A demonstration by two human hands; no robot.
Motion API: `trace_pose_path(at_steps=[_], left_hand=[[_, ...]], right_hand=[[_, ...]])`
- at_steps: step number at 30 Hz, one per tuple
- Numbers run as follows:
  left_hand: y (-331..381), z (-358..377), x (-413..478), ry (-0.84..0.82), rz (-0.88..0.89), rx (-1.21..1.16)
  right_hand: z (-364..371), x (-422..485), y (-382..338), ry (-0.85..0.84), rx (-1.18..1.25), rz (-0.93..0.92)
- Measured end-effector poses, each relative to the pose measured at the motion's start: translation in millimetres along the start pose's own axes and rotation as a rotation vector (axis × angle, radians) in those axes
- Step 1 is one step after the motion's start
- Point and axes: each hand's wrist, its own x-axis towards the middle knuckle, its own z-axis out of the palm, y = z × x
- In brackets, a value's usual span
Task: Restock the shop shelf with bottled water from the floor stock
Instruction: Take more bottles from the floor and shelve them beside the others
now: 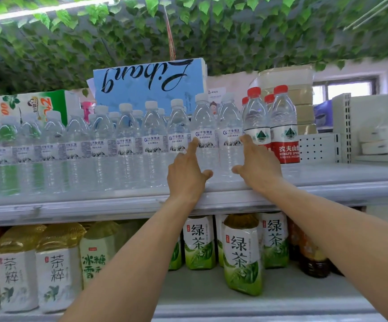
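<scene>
Shop shelving fills the head view, under a ceiling hung with green artificial leaves (211, 31). On the upper grey metal shelf (327, 180) stand two red-capped, red-labelled water bottles (283, 129), the landmark for this description.

Immediately left of the landmark are two clear plastic water bottles with white caps and white labels (204, 135), upright and side by side near the shelf's front. Further left runs a long row of matching white-capped bottles (128, 140). Behind that row, up and to the landmark's left, lies a pale blue paper pack with black script (148, 82). Below the landmark, on the lower shelf, stand green-labelled tea bottles (242, 254). The floor stock is out of view.

Both arms reach up. The left hand (187, 173) is open, its forefinger straight against the pair's far flank and its thumb spread toward the bottle's lower body. The right hand (258, 166) mirrors it, forefinger straight in the narrow space between the pair and the landmark. Neither hand wraps round anything.

This looks like squaring the pair into line. Pressing evenly from both sides, and low as well as high, should stop them tipping. The right forefinger has little room, so it should avoid nudging the landmark bottles.
</scene>
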Motion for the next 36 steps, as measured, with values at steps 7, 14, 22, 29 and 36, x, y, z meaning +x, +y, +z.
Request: trace_pose_path(at_steps=[7,14,22,29,36], left_hand=[[7.9,0.7,5.7,-0.011,-0.027,0.026],[7.1,3.2,3.9,0.018,-0.013,0.065],[11.7,6.5,9.0,0.011,-0.025,0.080],[16.7,3.8,9.6,-0.014,-0.041,0.106],[19.5,-0.9,6.6,-0.056,-0.039,0.105]], right_hand=[[-0.9,2.0,2.0,0.005,-0.030,-0.015],[-2.2,-1.3,2.7,-0.004,-0.045,-0.020],[-2.6,9.4,-3.8,-0.032,-0.177,-0.055],[-3.3,10.6,-3.0,-0.060,-0.175,-0.084],[-9.0,4.4,6.7,-0.150,-0.058,-0.050]])
